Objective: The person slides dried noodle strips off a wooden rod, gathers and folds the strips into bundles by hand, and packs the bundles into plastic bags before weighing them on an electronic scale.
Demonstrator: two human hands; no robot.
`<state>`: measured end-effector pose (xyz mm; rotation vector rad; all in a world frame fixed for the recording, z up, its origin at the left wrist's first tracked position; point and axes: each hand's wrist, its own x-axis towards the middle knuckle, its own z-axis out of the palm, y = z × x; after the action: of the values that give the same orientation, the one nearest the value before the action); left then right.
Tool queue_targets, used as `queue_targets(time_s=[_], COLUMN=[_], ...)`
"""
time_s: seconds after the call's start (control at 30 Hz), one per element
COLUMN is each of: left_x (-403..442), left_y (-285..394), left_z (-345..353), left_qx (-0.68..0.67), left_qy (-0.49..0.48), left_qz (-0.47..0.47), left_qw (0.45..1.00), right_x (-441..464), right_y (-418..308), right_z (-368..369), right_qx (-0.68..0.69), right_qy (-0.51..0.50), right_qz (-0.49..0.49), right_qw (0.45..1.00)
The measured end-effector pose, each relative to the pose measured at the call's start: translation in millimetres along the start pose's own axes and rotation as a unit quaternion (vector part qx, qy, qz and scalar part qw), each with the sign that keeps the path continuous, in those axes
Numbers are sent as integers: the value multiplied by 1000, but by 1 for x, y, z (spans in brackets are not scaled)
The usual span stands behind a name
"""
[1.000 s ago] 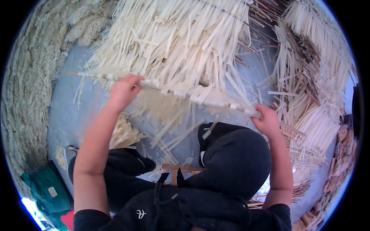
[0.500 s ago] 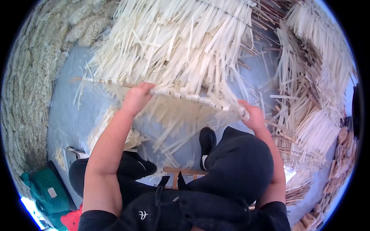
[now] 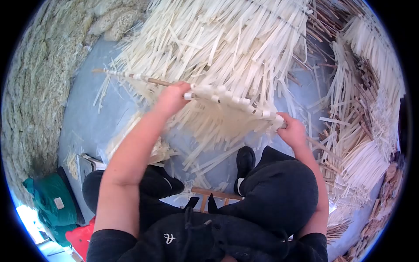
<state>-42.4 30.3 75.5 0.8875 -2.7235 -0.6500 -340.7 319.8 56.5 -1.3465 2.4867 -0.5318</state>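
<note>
A thin wooden stick runs across in front of me, slanting down to the right, with pale flat strips looped over it and hanging below. My left hand is closed round the stick near its middle, beside bunched strip loops. Bare wood shows just left of that hand. At the stick's right end my right hand grips it, fingers wrapped round it. The stick's far left tip sticks out past the loops. Behind it lies a broad layer of similar strips on the grey floor.
More strips and sticks are piled along the right side. A rough fibrous heap lines the left. A green bag and a red item lie at lower left. A wooden stool shows between my legs.
My left hand has moved right along the stick, towards my right hand, and the loops between the hands look more bunched. The view has shifted slightly.
</note>
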Motion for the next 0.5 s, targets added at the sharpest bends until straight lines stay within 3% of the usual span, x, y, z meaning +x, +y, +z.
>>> queue_targets(time_s=[0.07,0.2,0.3,0.37,0.4,0.47,0.5], left_x=[2,-5,-1,11,19,41,51], left_y=[12,37,63,68,63,48,36], left_z=[-34,-117,-171,-193,-193,-187,-174], left_qx=[14,63,-21,-20,-19,38,31], left_qy=[-53,-142,-201,-273,-273,-305,-301], left_qz=[-43,-100,-149,-186,-187,-197,-190], left_qw=[998,983,968,944,943,931,934], right_x=[0,0,7,16,23,36,40], right_y=[-8,-35,-48,-67,-66,-56,-55], right_z=[-27,-69,-80,-90,-84,-57,-45], right_qx=[57,88,158,320,321,359,361], right_qy=[-31,-121,-178,-360,-360,-456,-455], right_qz=[-52,-52,-91,33,32,100,100], right_qw=[997,987,967,876,875,808,808])
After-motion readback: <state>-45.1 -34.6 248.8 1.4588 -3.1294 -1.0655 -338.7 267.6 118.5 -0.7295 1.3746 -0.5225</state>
